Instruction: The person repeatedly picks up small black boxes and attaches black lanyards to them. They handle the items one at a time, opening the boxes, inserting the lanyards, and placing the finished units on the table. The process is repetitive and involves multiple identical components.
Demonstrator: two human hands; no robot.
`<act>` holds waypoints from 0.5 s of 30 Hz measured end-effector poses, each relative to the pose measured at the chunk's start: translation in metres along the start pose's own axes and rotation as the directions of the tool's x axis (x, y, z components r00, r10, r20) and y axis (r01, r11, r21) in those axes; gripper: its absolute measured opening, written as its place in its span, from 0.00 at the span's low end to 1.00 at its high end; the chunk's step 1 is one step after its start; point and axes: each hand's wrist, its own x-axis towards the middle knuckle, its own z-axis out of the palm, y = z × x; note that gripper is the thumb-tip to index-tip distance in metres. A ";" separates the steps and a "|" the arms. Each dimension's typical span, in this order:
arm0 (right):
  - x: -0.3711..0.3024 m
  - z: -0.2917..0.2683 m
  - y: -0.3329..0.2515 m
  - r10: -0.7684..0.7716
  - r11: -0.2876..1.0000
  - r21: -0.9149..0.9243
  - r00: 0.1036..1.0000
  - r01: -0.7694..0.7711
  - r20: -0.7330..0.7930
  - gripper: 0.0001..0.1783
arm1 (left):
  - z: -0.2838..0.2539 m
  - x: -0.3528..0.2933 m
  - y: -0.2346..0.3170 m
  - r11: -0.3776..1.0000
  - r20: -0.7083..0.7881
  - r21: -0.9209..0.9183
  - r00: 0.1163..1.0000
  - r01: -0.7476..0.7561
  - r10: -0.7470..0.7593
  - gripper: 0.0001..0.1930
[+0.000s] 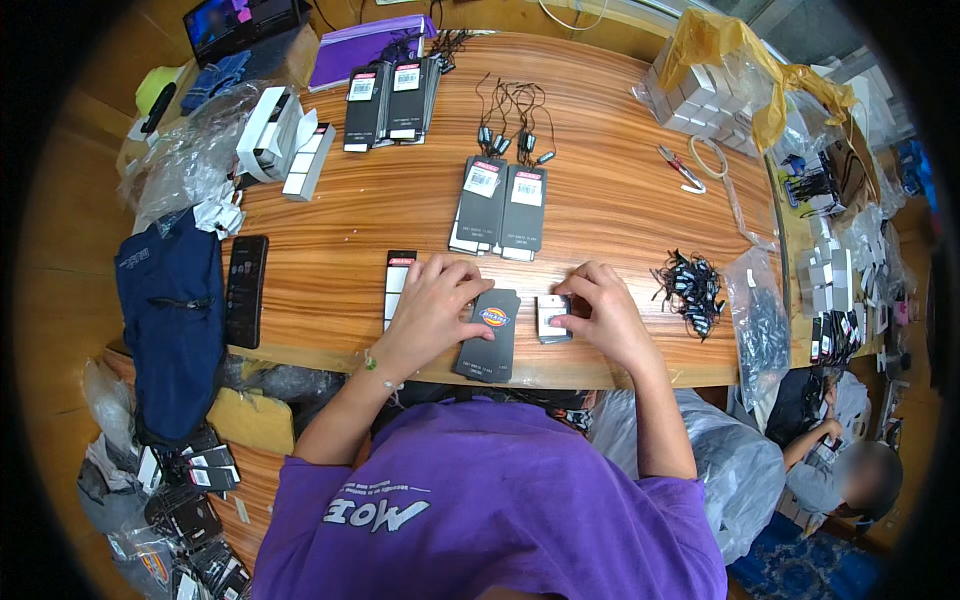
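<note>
My left hand (436, 305) is closed with thumb and fingers on the left edge of a small stack of dark grey hang tags (488, 352), which lies near the table's front edge. A coloured emblem shows on its top tag. To its right, my right hand (608, 312) pinches the right edge of a small pile of little tags (551, 316), pale on top. A strip of red and white labels (401, 260) is partly hidden behind my left hand. Beyond my hands stand two neighbouring piles of stringed hang tags (523, 215) with white stickers.
Black string loops (691, 290) lie heaped at right, beside a clear plastic bag (755, 310). A phone (246, 290) and a navy cloth bag (172, 320) are at left. More hang tags (361, 115) sit farther back. Another person (850, 475) is at lower right.
</note>
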 end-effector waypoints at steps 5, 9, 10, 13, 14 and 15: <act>-0.009 0.010 0.012 0.201 0.927 0.336 0.977 -0.168 -0.068 0.11 | -0.002 -0.007 0.002 1.000 -0.080 -0.022 0.997 -0.016 0.014 0.28; -0.013 0.011 0.013 0.342 0.691 0.670 0.939 -0.273 0.030 0.07 | -0.006 -0.012 0.005 0.979 -0.089 -0.189 0.992 0.076 -0.094 0.22; -0.015 0.010 0.011 0.337 0.654 0.711 0.941 -0.257 0.031 0.07 | -0.005 -0.015 0.006 0.900 -0.008 -0.388 0.976 0.199 -0.219 0.20; -0.017 0.006 -0.007 0.252 0.582 0.787 0.965 -0.206 0.066 0.08 | 0.000 -0.019 0.009 0.537 0.106 -0.783 0.919 0.313 -0.380 0.16; -0.018 0.005 -0.013 0.240 0.568 0.800 0.969 -0.193 0.063 0.08 | 0.003 -0.017 0.010 0.399 0.122 -0.870 0.910 0.290 -0.395 0.15; -0.017 0.008 -0.023 0.235 0.573 0.797 0.970 -0.193 0.066 0.09 | 0.001 -0.019 0.011 0.426 0.124 -0.855 0.914 0.296 -0.387 0.14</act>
